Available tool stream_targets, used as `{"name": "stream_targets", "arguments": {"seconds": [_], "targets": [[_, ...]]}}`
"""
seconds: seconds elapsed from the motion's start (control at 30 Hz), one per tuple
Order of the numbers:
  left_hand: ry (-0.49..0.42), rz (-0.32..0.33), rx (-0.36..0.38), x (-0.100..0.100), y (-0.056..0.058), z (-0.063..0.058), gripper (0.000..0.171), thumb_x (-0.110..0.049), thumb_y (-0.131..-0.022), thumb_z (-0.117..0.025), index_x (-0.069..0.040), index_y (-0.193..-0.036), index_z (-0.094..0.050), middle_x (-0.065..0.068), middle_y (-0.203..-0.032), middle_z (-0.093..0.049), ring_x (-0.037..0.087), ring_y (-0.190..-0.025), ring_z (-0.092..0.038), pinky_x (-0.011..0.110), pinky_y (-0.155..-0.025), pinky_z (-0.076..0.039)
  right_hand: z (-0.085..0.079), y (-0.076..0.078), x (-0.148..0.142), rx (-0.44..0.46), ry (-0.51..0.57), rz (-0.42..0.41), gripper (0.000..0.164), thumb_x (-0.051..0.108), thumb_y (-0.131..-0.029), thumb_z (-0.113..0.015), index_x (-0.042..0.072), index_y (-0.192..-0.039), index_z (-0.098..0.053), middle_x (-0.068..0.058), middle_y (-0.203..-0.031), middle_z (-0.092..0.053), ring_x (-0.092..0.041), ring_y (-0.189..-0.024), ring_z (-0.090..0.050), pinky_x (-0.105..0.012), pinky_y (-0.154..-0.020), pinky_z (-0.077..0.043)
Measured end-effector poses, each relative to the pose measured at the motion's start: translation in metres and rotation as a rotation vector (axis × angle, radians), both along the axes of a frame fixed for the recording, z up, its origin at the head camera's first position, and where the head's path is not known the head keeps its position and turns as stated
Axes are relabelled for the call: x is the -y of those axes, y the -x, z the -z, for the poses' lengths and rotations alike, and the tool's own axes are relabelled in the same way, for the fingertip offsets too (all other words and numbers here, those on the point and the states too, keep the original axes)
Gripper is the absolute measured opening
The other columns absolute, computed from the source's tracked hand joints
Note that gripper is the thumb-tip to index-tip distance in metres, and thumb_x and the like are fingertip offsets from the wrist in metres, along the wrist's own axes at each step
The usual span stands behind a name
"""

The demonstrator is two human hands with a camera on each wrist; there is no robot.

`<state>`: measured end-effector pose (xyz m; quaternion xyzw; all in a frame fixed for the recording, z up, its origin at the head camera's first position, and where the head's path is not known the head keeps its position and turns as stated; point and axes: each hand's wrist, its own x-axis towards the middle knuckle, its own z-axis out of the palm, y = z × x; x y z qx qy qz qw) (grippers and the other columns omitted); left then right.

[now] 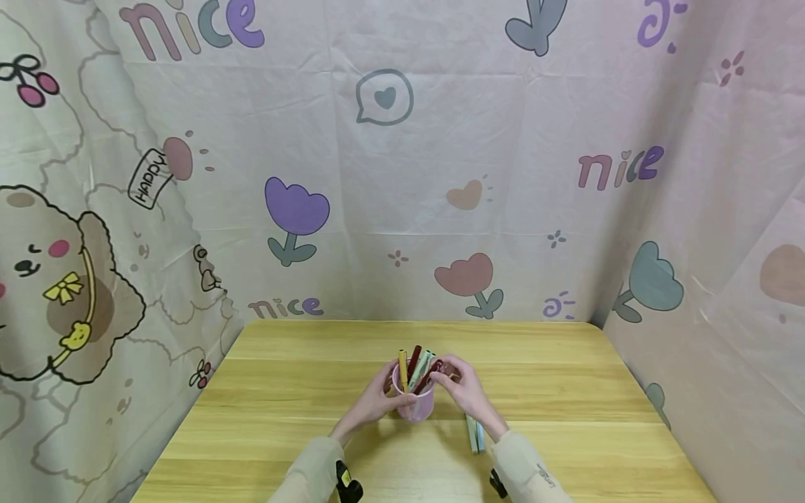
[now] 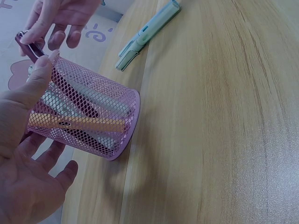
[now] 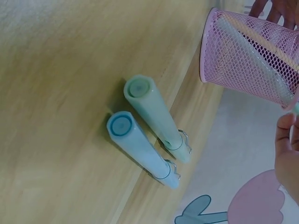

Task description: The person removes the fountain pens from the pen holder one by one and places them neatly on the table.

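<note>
My left hand [image 1: 376,401] grips a pink mesh pen holder [image 1: 416,411] from its left side, thumb near the rim. Inside it stand an orange-yellow pen [image 1: 403,370], a dark red pen [image 1: 413,362] and pale green pens [image 1: 419,370]. At the rim, my right hand [image 1: 467,392] pinches the upper end of another dark red pen [image 2: 29,47], whose lower part slants down inside the holder. In the right wrist view, the right hand [image 3: 287,163] is cut off by the frame edge and the pen it pinches is hidden.
To the right of the holder, a pale green pen [image 3: 156,114] and a light blue pen [image 3: 140,147] lie side by side on the wooden table [image 1: 270,405]. A printed cloth [image 1: 402,175] hangs behind the table's far edge and along both sides.
</note>
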<state>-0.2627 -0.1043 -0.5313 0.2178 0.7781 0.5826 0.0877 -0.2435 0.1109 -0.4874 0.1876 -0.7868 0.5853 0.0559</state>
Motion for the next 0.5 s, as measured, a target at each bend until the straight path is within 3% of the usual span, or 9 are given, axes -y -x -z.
{"name": "stream_targets", "arguments": {"seconds": [0.23,0.5], "targets": [[-0.008,0.002,0.004,0.0003,-0.0008,-0.0003,0.082,-0.03,-0.075,-0.07,-0.017,-0.141,-0.022,0.014,-0.142,-0.033,0.035,-0.13,-0.032,0.059,-0.106,-0.021,-0.0031,-0.0019,-0.0005,-0.021,0.101,0.077,0.019,0.006,-0.082,-0.06,-0.005,-0.098,-0.058,-0.016,-0.085,-0.056,-0.013,-0.072,-0.052,-0.017,-0.061,-0.049],[-0.001,-0.006,0.008,0.0005,-0.0006,-0.0001,0.081,-0.031,-0.075,-0.07,-0.019,-0.14,-0.024,0.014,-0.142,-0.033,0.036,-0.13,-0.032,0.06,-0.106,-0.021,-0.0054,-0.0002,-0.0048,-0.103,0.194,0.133,0.014,0.002,-0.081,-0.061,-0.002,-0.094,-0.059,-0.013,-0.079,-0.056,-0.007,-0.063,-0.05,-0.019,-0.05,-0.047]]}}
